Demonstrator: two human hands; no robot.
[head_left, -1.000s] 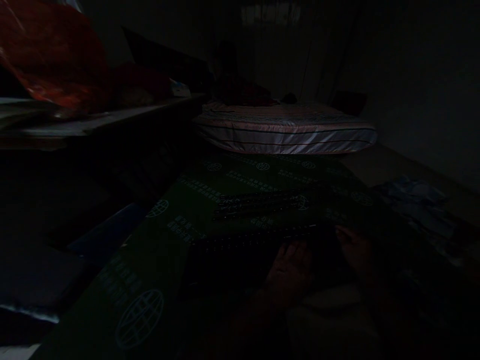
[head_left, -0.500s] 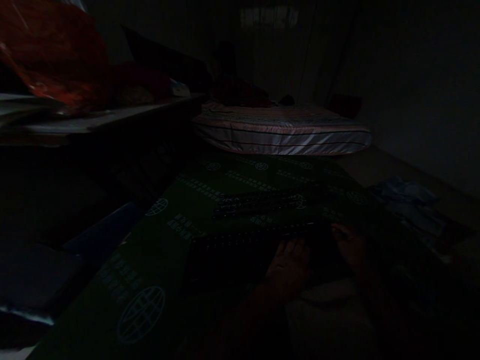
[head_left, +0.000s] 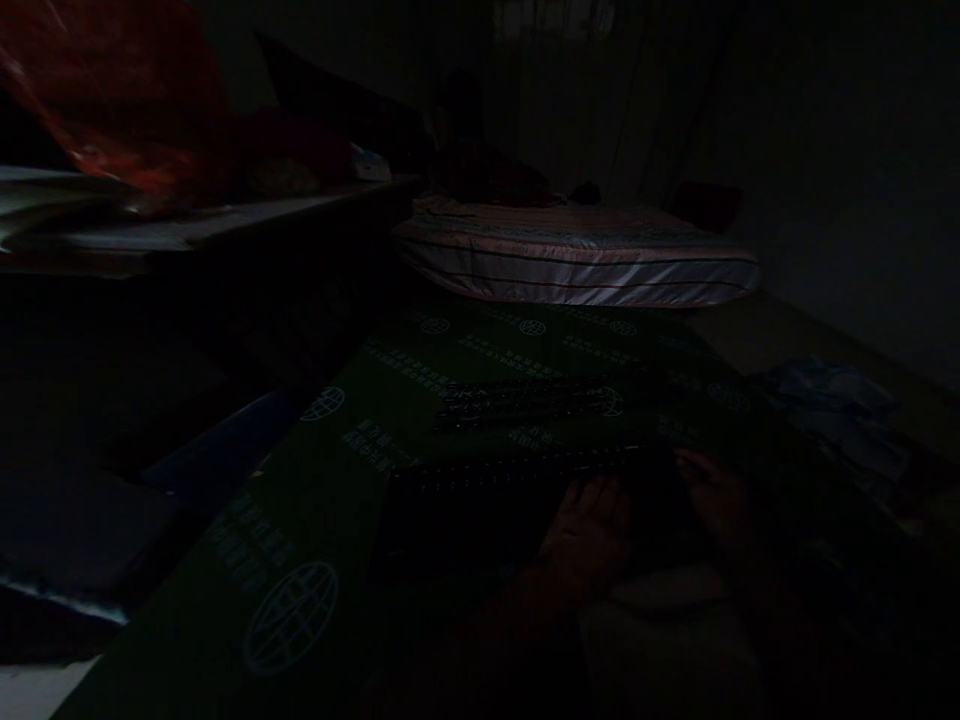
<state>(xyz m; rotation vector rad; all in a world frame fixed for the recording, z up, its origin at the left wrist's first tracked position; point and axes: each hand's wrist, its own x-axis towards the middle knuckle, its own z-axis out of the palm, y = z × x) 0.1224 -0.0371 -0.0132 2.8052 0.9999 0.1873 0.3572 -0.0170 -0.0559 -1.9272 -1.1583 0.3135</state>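
Observation:
The room is very dark. My left hand (head_left: 589,535) lies low on a dark cloth (head_left: 465,510) with a dotted edge, fingers pointing forward and seemingly flat. My right hand (head_left: 709,495) rests at the cloth's right end, its fingers bent on the fabric edge as far as I can make out. The cloth lies on a green printed sheet (head_left: 360,420) with globe logos. A second dark beaded strip (head_left: 525,400) lies a little farther off on the sheet.
A striped mattress (head_left: 577,265) lies beyond the sheet. At the left stands a low shelf (head_left: 187,235) with a red bag (head_left: 112,100) on it. Pale crumpled cloth (head_left: 832,400) lies on the floor at the right. A blue object (head_left: 210,460) sits left of the sheet.
Both hands stay on the dark cloth with only slight shifts. The view has drifted a little.

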